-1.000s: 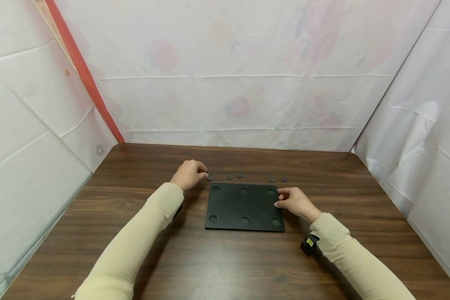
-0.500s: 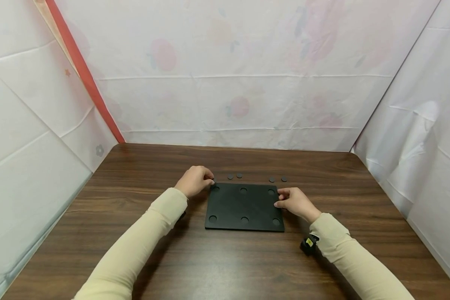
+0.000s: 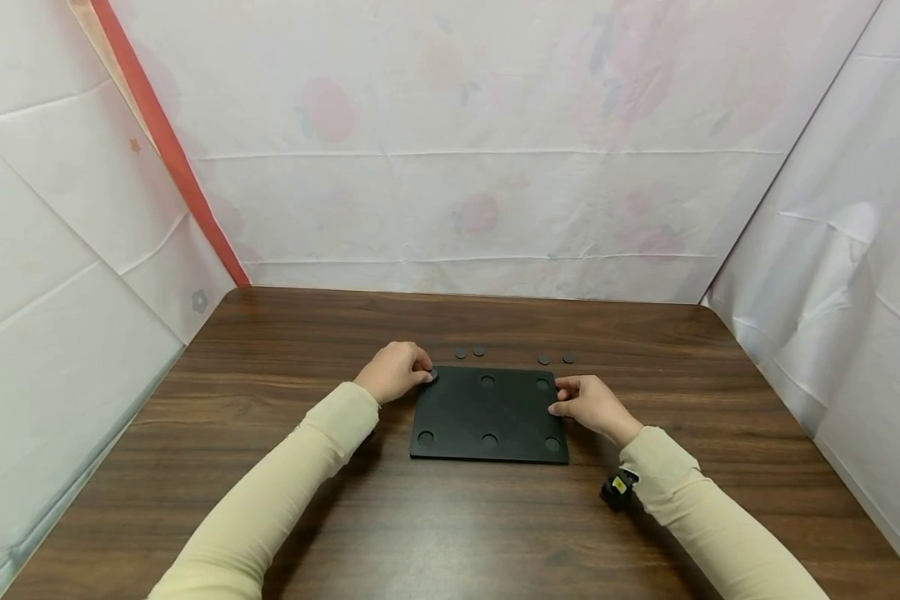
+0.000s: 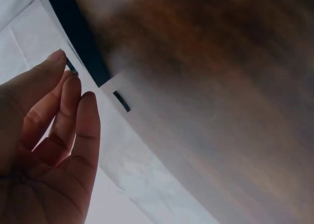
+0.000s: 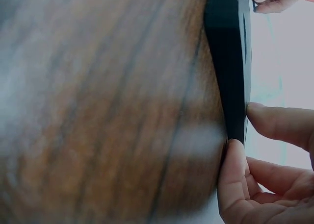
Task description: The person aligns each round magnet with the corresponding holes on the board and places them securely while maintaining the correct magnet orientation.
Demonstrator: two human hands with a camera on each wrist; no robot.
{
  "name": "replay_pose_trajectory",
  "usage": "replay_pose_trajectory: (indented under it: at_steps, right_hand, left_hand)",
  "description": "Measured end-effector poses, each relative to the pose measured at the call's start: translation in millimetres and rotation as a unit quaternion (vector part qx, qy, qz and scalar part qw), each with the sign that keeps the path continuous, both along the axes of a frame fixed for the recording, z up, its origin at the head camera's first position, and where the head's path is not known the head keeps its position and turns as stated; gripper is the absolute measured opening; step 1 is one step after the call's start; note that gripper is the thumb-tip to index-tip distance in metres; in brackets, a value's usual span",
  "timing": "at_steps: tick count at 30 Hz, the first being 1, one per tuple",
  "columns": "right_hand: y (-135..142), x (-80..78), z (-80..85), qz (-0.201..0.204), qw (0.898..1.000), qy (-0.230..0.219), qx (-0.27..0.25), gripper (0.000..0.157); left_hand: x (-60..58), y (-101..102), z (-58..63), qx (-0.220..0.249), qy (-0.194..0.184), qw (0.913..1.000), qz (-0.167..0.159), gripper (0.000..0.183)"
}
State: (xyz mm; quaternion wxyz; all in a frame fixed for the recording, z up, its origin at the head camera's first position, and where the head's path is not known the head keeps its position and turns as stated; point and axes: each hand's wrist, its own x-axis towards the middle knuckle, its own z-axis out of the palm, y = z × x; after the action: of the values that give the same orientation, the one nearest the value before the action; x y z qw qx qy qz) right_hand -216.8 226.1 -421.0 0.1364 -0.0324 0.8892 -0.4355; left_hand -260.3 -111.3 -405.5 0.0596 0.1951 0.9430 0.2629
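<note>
A flat black board with round recesses along its far and near edges lies on the table. Pinched between the thumb and fingertip of my left hand is a small dark disc, held at the board's far left recess. That recess is mostly covered by the disc and fingers in the head view. My right hand grips the board's right edge, its thumb on the top face and a finger against the side. In the left wrist view, the board's edge runs just beyond the disc.
Behind the board lie two dark discs near the middle and two more discs toward the right. The brown wooden table ends at the back against a patterned white curtain.
My left hand has picked up the leftmost disc from behind the board and carried it right and nearer, over the far left recess. My right hand and the board have stayed put.
</note>
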Motion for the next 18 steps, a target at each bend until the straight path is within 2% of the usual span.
replay_pose_trajectory:
  at_steps: [9, 18]
  right_hand:
    - [1.6, 1.2, 0.1, 0.003, 1.000, -0.010, -0.021, 0.056]
    - [2.5, 0.1, -0.4, 0.007, 1.000, -0.009, -0.023, 0.056]
  left_hand:
    - [-2.5, 1.7, -5.0, -0.013, 0.015, 0.9997, -0.017, 0.016]
    - [-3.3, 3.5, -4.8, -0.023, 0.010, 0.9996, -0.014, 0.016]
